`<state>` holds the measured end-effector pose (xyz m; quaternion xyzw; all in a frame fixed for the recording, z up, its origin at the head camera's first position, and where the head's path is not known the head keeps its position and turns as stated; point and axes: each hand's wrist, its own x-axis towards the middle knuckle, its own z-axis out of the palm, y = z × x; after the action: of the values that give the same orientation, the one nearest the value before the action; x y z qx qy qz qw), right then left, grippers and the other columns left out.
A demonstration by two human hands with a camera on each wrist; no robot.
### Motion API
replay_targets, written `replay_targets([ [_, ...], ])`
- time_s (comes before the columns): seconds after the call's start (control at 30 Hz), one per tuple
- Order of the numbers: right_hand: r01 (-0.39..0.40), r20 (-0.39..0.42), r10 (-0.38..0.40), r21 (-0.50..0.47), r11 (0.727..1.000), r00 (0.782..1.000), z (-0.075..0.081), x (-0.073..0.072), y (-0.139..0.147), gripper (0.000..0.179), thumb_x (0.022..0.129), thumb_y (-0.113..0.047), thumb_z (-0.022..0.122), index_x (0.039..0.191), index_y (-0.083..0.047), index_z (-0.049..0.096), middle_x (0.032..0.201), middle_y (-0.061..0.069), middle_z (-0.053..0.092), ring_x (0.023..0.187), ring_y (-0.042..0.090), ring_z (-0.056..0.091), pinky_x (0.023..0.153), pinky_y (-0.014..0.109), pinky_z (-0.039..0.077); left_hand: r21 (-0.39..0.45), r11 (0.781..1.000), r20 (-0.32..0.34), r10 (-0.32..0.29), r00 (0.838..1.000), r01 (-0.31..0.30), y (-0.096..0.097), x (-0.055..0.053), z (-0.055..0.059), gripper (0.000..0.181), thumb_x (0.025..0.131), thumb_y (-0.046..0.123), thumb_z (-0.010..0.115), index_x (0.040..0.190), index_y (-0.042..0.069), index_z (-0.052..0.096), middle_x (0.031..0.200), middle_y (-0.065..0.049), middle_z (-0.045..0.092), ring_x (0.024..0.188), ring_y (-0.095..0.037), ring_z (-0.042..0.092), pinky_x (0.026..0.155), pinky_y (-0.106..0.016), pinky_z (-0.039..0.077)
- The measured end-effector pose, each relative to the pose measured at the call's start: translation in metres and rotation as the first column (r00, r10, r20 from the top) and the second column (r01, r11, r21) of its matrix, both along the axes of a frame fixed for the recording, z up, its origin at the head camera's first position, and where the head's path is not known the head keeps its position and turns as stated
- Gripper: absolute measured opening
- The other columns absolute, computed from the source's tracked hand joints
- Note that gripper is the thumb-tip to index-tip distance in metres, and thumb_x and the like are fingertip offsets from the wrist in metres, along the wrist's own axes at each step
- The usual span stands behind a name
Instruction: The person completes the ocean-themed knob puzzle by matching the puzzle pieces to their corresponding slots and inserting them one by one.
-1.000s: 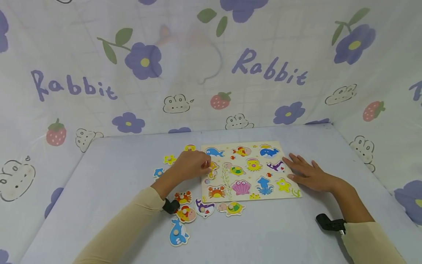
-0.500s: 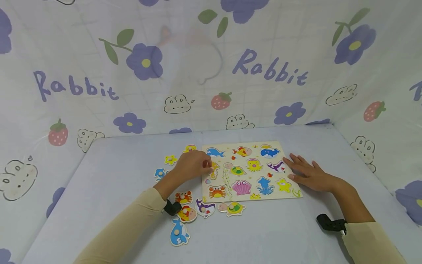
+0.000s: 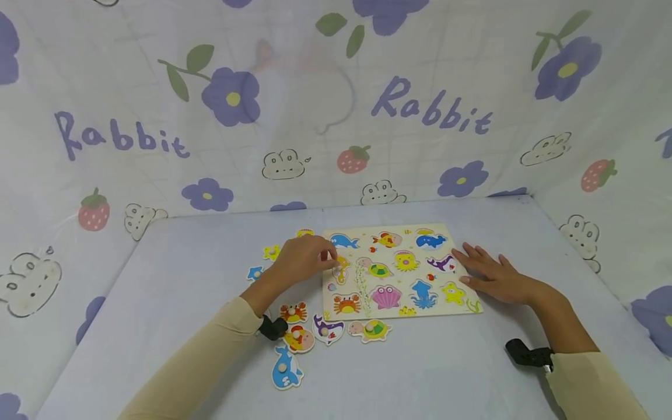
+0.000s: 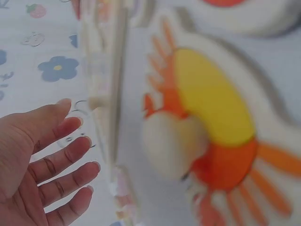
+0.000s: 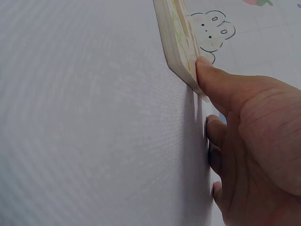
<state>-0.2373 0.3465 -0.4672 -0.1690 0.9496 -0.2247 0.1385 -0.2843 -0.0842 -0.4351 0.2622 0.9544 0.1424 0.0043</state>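
My left hand hovers at the left edge of the wooden puzzle board, its fingertips beside a yellow seahorse. In the left wrist view the fingers are loosely bent, with nothing between thumb and index finger. A small round knob stands up from the board there, just past the fingertips. My right hand lies with spread fingers at the board's right edge; in the right wrist view its thumb touches the board's corner.
Loose knobbed pieces lie left and in front of the board: a crab, a fish, a purple whale, a turtle, a blue whale, a starfish, a blue piece and an octopus.
My left fingers have come up slightly from the seahorse and parted a little, so more of it shows. My right hand stays in place at the board's edge.
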Motion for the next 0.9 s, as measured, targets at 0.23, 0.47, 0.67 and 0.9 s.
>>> replay_targets([
  [0.23, 0.000, 0.004, 0.000, -0.002, 1.000, 1.000, -0.001, -0.001, -0.001, 0.073, 0.101, -0.047, 0.054, 0.162, -0.021, 0.023, 0.168, 0.022, 0.006, 0.152, 0.048, -0.005, 0.110, 0.073, -0.012, 0.055, 0.998, 0.003, 0.040, 0.999, -0.040, -0.021, 0.007, 0.020, 0.014, 0.093, 0.036, 0.075, 0.100, 0.025, 0.077, 0.082, 0.010, 0.063, 0.075, -0.012, 0.055, 0.062, -0.027, 0.046],
  [0.47, 0.006, 0.012, -0.006, -0.022, 1.000, 1.000, -0.001, 0.000, -0.001, 0.074, 0.100, -0.047, 0.055, 0.162, -0.019, 0.024, 0.167, 0.023, 0.006, 0.151, 0.048, -0.006, 0.110, 0.073, -0.013, 0.093, 0.990, 0.020, 0.104, 0.994, -0.105, -0.050, 0.023, 0.030, 0.016, 0.093, 0.034, 0.075, 0.105, 0.023, 0.077, 0.085, 0.009, 0.066, 0.077, -0.014, 0.056, 0.063, -0.029, 0.047],
  [0.67, 0.004, 0.012, -0.004, -0.028, 1.000, 1.000, -0.002, 0.000, 0.001, 0.074, 0.101, -0.048, 0.054, 0.162, -0.020, 0.024, 0.168, 0.022, 0.005, 0.152, 0.048, -0.007, 0.110, 0.072, -0.014, 0.099, 0.981, 0.034, 0.162, 0.986, -0.165, -0.078, 0.040, 0.033, 0.018, 0.093, 0.034, 0.075, 0.107, 0.023, 0.077, 0.088, 0.007, 0.068, 0.079, -0.016, 0.056, 0.064, -0.030, 0.048],
  [0.9, 0.000, 0.006, 0.001, -0.019, 1.000, 1.000, -0.002, -0.001, 0.001, 0.073, 0.101, -0.047, 0.054, 0.162, -0.020, 0.023, 0.168, 0.022, 0.005, 0.151, 0.048, -0.007, 0.110, 0.073, -0.013, 0.130, 0.973, 0.038, 0.189, 0.981, -0.192, -0.114, 0.057, 0.030, 0.016, 0.092, 0.031, 0.077, 0.105, 0.021, 0.077, 0.086, 0.007, 0.067, 0.079, -0.016, 0.057, 0.061, -0.029, 0.047],
])
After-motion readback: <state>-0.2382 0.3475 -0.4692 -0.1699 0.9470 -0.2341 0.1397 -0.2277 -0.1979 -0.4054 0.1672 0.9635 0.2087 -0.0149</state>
